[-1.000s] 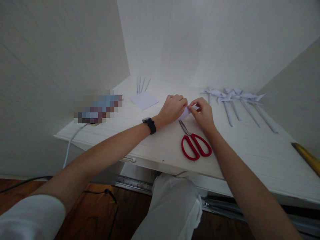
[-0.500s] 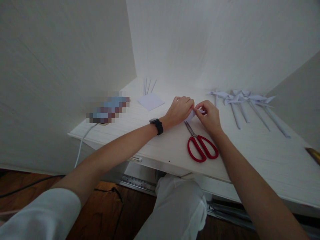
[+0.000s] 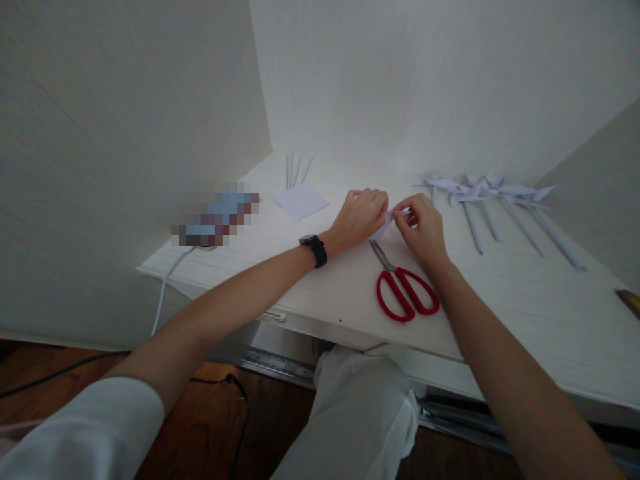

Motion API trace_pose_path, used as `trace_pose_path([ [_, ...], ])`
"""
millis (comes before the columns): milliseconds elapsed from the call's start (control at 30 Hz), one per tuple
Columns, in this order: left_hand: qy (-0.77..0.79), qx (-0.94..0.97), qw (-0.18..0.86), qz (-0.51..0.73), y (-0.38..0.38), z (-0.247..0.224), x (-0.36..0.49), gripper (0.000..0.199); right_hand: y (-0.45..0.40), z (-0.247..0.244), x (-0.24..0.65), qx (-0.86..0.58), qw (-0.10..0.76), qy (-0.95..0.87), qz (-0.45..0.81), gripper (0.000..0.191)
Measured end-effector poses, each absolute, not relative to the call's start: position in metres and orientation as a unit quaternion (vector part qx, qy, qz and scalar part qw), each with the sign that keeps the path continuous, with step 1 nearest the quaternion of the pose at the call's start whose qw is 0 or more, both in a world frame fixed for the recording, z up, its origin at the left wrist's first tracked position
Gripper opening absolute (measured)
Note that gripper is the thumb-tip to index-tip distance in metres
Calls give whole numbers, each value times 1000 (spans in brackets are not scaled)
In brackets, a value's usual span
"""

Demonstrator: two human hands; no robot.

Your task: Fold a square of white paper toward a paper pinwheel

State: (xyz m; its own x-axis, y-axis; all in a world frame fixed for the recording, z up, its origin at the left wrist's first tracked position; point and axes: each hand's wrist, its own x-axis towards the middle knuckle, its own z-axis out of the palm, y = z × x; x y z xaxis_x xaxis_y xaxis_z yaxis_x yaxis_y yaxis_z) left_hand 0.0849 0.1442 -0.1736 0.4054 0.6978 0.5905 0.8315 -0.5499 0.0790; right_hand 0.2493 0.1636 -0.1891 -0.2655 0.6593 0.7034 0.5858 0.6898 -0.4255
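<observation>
A small piece of white paper (image 3: 383, 229) is held between my two hands above the desk. My left hand (image 3: 364, 212), back upward and fingers curled, grips its left side; the wrist wears a black watch (image 3: 314, 249). With thumb and forefinger, my right hand (image 3: 420, 223) pinches a corner on the right. Part of the paper is hidden by the fingers. Just below the hands lies a pair of red-handled scissors (image 3: 400, 283), blades pointing up toward the paper.
Several paper pinwheels (image 3: 485, 190) on rolled sticks lie at the right. Left of my hands are a square sheet of paper (image 3: 301, 201) and several thin paper sticks (image 3: 299, 171). A blurred device (image 3: 217, 217) with a white cable stands at the desk's left edge. Walls enclose the back.
My right hand has shifted slightly right, away from my left, so a gap with paper shows between the fingers. My left hand stays almost in place.
</observation>
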Motion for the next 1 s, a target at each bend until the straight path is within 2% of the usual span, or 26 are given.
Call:
trace_pose_path([
  [500, -455, -839, 109, -279, 146, -174, 84, 17, 166, -190, 249, -378, 463, -801, 32, 10],
  [733, -448, -838, 108, -292, 144, -174, 84, 15, 167, -191, 250, -383, 465, -798, 33, 2],
  [1000, -447, -830, 89, -322, 148, -176, 85, 12, 166, -192, 249, -402, 488, -775, 1, 4],
])
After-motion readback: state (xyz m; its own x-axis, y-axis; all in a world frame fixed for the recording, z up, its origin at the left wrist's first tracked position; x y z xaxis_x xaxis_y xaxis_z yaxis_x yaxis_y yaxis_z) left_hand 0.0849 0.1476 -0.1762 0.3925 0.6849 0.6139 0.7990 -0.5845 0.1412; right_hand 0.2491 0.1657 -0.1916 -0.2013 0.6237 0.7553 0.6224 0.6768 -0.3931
